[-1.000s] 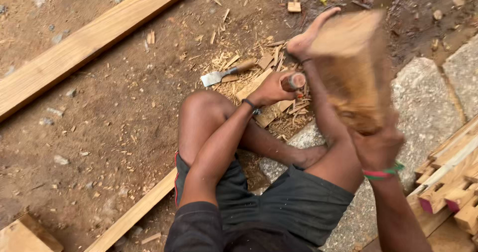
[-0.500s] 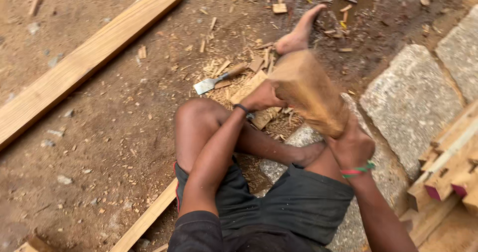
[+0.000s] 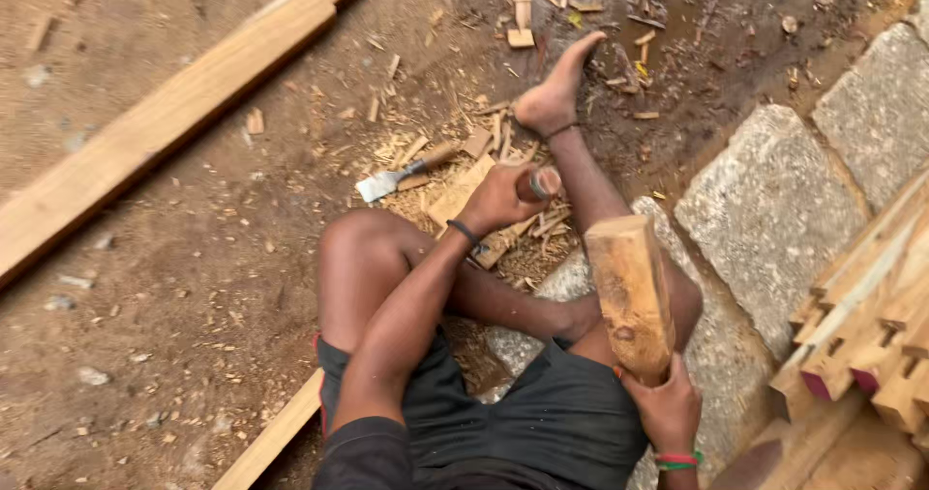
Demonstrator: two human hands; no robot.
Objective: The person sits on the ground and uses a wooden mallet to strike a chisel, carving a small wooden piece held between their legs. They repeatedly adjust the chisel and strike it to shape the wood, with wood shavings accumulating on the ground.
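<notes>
I sit on the dirt with my legs out, my bare foot (image 3: pixel 554 98) ahead. My left hand (image 3: pixel 495 198) is closed around the wooden handle of a chisel (image 3: pixel 545 181), held down on a flat piece of wood (image 3: pixel 463 192) amid shavings. My right hand (image 3: pixel 664 409) grips the lower end of a thick wooden mallet (image 3: pixel 631 292), which stands almost upright beside my right knee. A second chisel (image 3: pixel 387 181) with a metal blade lies on the ground to the left of my left hand.
A long plank (image 3: pixel 164 122) lies diagonally at the upper left. Grey stone blocks (image 3: pixel 764 209) sit to the right, with notched timber pieces (image 3: pixel 871 326) stacked beyond them. Another plank (image 3: pixel 271 442) runs under my left thigh. Wood chips litter the ground near my foot.
The mallet, raised high near the camera a second ago, has come down to beside my right knee. My left hand stays on the chisel handle.
</notes>
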